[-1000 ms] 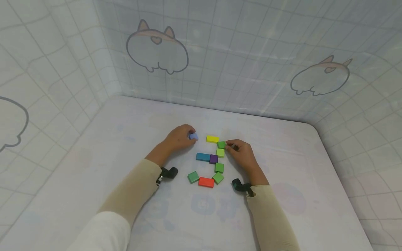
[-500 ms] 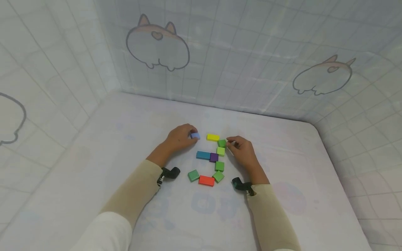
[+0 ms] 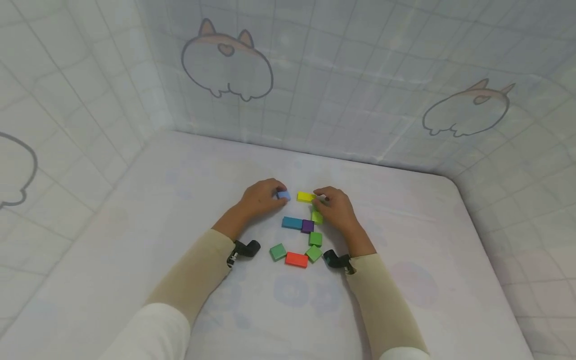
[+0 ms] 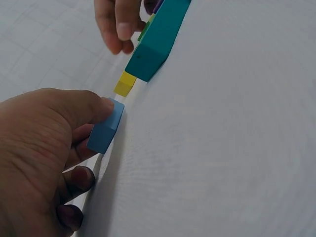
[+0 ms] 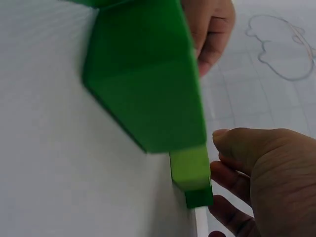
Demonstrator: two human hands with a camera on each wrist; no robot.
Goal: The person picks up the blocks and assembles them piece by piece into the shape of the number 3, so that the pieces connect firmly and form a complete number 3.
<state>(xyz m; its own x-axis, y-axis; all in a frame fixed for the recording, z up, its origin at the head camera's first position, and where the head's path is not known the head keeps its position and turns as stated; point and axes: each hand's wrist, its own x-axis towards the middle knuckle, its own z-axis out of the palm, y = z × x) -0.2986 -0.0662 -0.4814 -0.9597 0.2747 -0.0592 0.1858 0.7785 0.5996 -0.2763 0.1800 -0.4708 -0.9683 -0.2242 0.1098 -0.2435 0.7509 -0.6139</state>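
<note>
A light blue block (image 3: 284,195) is pinched between the thumb and fingers of my left hand (image 3: 260,198), just left of the yellow block (image 3: 305,197). My right hand (image 3: 338,210) is at the yellow block's right end, thumb and fingers apart. It covers most of a green block (image 5: 199,198), which shows beyond the lime block (image 5: 190,168) in the right wrist view. Nearer me, a teal block (image 3: 292,223) touches a purple block (image 3: 308,226). The left wrist view shows a narrow gap between the light blue block (image 4: 105,129) and the yellow one.
Toward me, the line continues with a green block (image 3: 315,239), a tilted green block (image 3: 314,253), a red block (image 3: 296,260) and a darker green block (image 3: 278,252). A pale cloth (image 3: 216,165) covers the table. Grid-patterned curtains (image 3: 342,100) surround it.
My left hand has slid the light blue block a little right, toward the yellow block. My right hand has moved left and away from me, from beside the green block to over it.
</note>
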